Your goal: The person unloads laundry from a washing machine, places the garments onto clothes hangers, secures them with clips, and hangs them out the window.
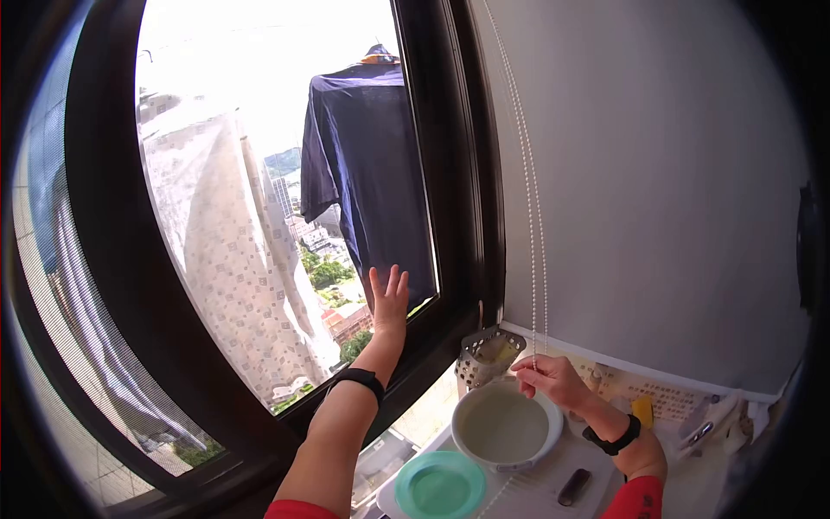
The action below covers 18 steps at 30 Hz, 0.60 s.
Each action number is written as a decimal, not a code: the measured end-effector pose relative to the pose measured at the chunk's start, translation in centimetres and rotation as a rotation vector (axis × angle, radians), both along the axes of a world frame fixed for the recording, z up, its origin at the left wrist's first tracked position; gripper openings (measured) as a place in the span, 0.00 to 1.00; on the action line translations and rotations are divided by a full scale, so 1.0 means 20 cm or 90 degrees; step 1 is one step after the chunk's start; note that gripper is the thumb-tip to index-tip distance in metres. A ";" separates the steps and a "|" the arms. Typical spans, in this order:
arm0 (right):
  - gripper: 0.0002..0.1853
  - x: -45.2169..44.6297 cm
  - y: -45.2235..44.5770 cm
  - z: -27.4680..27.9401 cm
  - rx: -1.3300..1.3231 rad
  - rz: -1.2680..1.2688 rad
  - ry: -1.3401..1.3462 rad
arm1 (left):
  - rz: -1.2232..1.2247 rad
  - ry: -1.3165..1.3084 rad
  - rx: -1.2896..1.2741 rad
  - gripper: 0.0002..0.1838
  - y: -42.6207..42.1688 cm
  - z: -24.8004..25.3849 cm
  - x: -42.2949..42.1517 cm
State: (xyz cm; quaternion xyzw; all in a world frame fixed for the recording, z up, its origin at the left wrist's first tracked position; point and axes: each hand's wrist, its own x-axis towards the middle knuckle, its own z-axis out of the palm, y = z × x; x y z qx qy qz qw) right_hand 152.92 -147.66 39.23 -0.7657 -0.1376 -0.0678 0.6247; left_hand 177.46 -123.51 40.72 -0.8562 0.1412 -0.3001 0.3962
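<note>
My left hand [391,303] is raised at the window opening with its fingers spread, in front of the lower part of a dark blue shirt [376,164] that hangs outside. My right hand [551,381] is closed around a white beaded chain [531,208], which runs down along the grey roller blind [648,190]. Just below my right hand sits a white basin [506,424]. Black bands circle both wrists.
Patterned light cloth [233,251] hangs outside at the left. The dark window frame [471,173] stands between opening and blind. Below are a perforated metal holder [488,355], a green round lid [439,486], a dark oval object [574,487] and a yellow item [642,408].
</note>
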 end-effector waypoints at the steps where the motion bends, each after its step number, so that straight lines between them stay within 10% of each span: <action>1: 0.10 0.00 -0.01 0.00 0.002 -0.009 0.000 | 0.002 -0.001 0.000 0.24 -0.02 0.00 0.01; 18: 0.18 0.07 -0.03 -0.05 0.046 -0.110 -0.088 | -0.094 -0.016 -0.046 0.18 -0.05 0.01 0.04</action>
